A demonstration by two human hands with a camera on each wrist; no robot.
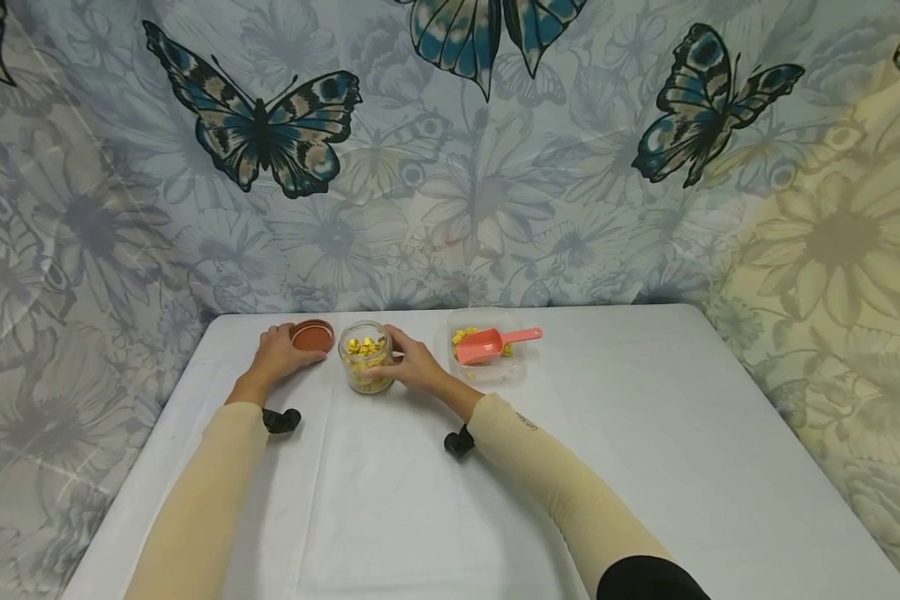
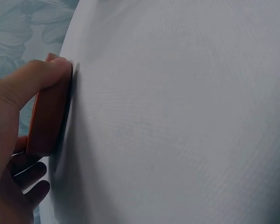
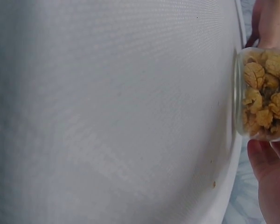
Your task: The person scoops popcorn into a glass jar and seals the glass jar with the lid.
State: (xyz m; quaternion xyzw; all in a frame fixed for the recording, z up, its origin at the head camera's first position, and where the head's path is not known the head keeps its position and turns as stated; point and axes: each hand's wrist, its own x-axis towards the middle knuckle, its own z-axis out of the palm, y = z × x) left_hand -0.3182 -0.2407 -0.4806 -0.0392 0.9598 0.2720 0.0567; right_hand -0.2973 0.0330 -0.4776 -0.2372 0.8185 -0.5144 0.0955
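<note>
Near the far left of the table, my left hand [image 1: 277,357] pinches a reddish-brown jar lid [image 1: 312,337] between thumb and fingers. In the left wrist view the lid [image 2: 49,116] shows edge-on, low at the white cloth. Just right of it, an open glass jar [image 1: 365,377] of yellow popcorn [image 1: 363,347] stands upright. My right hand [image 1: 417,365] holds the jar from its right side, thumb in front and fingers behind. In the right wrist view popcorn pieces [image 3: 266,100] press against the jar's clear wall.
Right of the jar, a clear plastic tub [image 1: 521,367] holds some more popcorn, with a coral-pink scoop [image 1: 483,346] lying across it. A white cloth [image 1: 390,500] covers the table. Small crumbs [image 3: 213,184] lie near the jar. Behind hangs a butterfly-patterned curtain [image 1: 487,208].
</note>
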